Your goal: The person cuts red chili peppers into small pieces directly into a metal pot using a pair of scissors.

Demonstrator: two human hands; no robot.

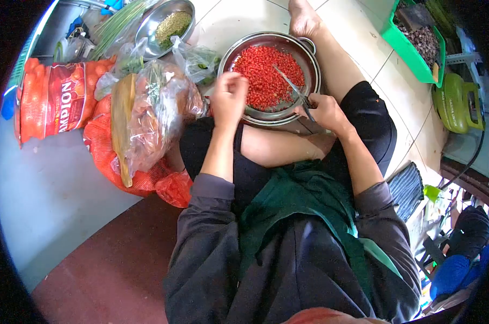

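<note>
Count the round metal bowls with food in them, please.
2. The larger bowl, at top centre, holds red pieces; the smaller bowl, at upper left, holds greenish bits. Others may hide behind the bags.

This looks like a kitchen or food-preparation area, with the work laid out on a pale tiled floor (231,19). The food points to it: a metal pot (315,89) of chopped red pieces (266,75), a metal bowl (147,49) of greenish bits (173,28), long green stalks (113,33), and produce in a red mesh sack (66,100) and clear plastic bags (166,102). A green gas cylinder (454,103) stands at the right, near a green tray (412,55). Whether it is a home or a business, the view leaves unclear.
</note>
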